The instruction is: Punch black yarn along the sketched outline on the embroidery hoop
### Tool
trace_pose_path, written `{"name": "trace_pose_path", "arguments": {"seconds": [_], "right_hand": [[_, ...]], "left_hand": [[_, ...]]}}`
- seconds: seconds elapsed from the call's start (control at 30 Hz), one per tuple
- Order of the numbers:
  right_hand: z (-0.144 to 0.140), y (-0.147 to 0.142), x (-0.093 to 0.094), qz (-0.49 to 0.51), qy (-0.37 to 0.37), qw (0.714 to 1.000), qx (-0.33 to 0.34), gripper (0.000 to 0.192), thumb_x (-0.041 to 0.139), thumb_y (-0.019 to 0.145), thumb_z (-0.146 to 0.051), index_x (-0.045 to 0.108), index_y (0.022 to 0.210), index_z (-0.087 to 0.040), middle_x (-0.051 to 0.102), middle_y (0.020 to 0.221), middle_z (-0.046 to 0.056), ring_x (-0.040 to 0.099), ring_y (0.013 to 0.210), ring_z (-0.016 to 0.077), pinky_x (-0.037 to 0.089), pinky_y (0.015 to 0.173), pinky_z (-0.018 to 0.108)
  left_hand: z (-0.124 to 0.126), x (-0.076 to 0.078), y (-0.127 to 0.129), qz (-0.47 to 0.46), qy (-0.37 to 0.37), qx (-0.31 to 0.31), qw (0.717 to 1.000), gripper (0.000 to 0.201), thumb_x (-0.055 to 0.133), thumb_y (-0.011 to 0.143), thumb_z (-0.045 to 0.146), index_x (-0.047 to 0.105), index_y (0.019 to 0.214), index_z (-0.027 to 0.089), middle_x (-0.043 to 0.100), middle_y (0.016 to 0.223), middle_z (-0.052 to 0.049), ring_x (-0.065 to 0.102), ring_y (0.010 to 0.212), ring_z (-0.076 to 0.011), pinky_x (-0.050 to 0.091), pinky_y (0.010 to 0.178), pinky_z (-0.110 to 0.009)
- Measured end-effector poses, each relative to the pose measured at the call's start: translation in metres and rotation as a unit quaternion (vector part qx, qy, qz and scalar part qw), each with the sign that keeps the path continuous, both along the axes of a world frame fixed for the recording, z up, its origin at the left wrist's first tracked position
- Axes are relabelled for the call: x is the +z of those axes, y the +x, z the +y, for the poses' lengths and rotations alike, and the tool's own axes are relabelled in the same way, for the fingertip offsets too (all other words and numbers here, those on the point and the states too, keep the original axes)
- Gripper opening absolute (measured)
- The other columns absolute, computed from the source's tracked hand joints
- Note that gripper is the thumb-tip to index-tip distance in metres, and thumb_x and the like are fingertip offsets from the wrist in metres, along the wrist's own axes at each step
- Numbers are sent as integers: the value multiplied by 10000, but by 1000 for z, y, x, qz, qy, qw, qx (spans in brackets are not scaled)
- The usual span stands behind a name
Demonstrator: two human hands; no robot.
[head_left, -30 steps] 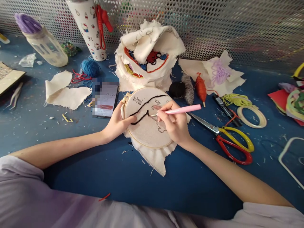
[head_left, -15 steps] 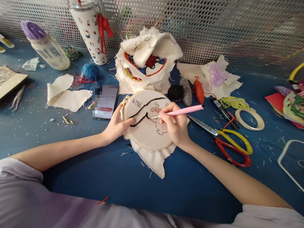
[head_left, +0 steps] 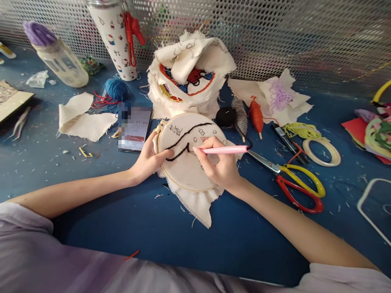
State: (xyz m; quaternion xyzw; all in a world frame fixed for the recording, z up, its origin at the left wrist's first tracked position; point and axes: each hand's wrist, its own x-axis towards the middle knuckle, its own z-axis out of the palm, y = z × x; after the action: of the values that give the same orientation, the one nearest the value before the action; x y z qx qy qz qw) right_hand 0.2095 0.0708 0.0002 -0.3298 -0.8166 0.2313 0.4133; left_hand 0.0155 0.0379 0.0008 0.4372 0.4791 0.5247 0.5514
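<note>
Working over the blue table, just in front of the embroidered cloth pile. Stretching the white cloth across the embroidery hoop, between both hands; letting a frayed corner hang below. Judging the hoop light and stiff, the cloth soft and springy: gripping by the rim, clear of the stitching. Clasping the left rim in the left hand, laying the thumb over the cloth, hiding most fingers behind. Pinching the pink punch-needle pen in the right hand, closing the fingertips around the front barrel. Judging the barrel light, smooth and possibly slippery: holding near the needle end. Showing two black yarn lines on the cloth. Aiming the needle tip beside the lower line; leaving its depth unclear.
</note>
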Motion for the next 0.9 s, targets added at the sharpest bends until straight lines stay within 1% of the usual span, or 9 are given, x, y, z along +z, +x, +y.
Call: {"name": "trace_pose_path", "arguments": {"seconds": [0.1, 0.17, 0.27, 0.3, 0.37, 0.47, 0.6, 0.73, 0.9], "right_hand": [[3, -1, -1, -39, 45, 998, 21, 169, 645, 846, -181, 507, 758, -226, 538, 663, -39, 524, 641, 133, 465, 813, 374], [2, -1, -1, -35, 44, 998, 17, 165, 663, 838, -191, 522, 761, -224, 559, 678, -33, 539, 670, 139, 467, 823, 377], [0, 2, -2, 35, -42, 998, 2, 123, 617, 878, -224, 540, 782, -226, 554, 683, -26, 543, 653, 136, 476, 687, 328], [-1, 3, -2, 67, -71, 995, -2, 126, 597, 891, -229, 542, 777, -226, 539, 666, -29, 537, 636, 132, 480, 674, 324], [-1, 5, -2, 126, -107, 986, -10, 157, 578, 902, -228, 541, 749, -226, 501, 621, -43, 518, 610, 123, 508, 740, 345], [0, 6, -3, 179, -126, 976, -13, 175, 582, 893, -208, 540, 724, -227, 482, 591, -56, 497, 599, 115, 511, 918, 411], [2, 5, -3, 203, -143, 969, -7, 165, 584, 887, -199, 540, 730, -225, 485, 592, -62, 482, 585, 107, 504, 982, 445], [2, 5, -4, 201, -132, 971, -7, 162, 576, 886, -192, 530, 734, -225, 471, 607, -58, 482, 598, 109, 513, 973, 438], [0, 5, -7, 140, -60, 988, -6, 150, 560, 888, -190, 502, 758, -235, 452, 643, -48, 500, 626, 124, 506, 918, 424]], "left_hand": [[-1, 1, 0, -1, 10, 1, 1000, 463, 693, 672, 177, 517, 1100, 190, 652, 1007, -42, 626, 978, -241, 559, 854, -371], [-1, 1, 1, -6, 13, 6, 1000, 475, 699, 652, 161, 519, 1091, 186, 652, 984, -36, 624, 959, -229, 561, 842, -355], [-1, -1, 1, -12, 11, 13, 1000, 470, 685, 645, 149, 526, 1086, 178, 658, 978, -34, 625, 936, -215, 567, 813, -335], [0, -2, 1, -9, 12, 14, 1000, 464, 678, 650, 150, 528, 1088, 177, 659, 981, -35, 626, 932, -214, 570, 799, -331], [1, -3, 1, -1, 14, 15, 1000, 463, 669, 653, 154, 529, 1095, 177, 660, 985, -35, 630, 926, -215, 575, 787, -334], [2, -5, 0, 8, 18, 13, 1000, 485, 665, 652, 158, 525, 1116, 179, 657, 972, -28, 639, 915, -216, 578, 801, -354], [3, -6, -1, 10, 23, 13, 1000, 476, 674, 647, 155, 532, 1102, 179, 651, 956, -22, 647, 902, -218, 580, 819, -375], [3, -8, -1, 3, 20, 13, 1000, 453, 688, 653, 158, 535, 1078, 182, 664, 975, -30, 654, 905, -224, 582, 833, -393], [2, -8, -1, 9, 35, 9, 999, 451, 691, 671, 159, 538, 1095, 187, 670, 1014, -31, 652, 933, -217, 577, 853, -382]]}}
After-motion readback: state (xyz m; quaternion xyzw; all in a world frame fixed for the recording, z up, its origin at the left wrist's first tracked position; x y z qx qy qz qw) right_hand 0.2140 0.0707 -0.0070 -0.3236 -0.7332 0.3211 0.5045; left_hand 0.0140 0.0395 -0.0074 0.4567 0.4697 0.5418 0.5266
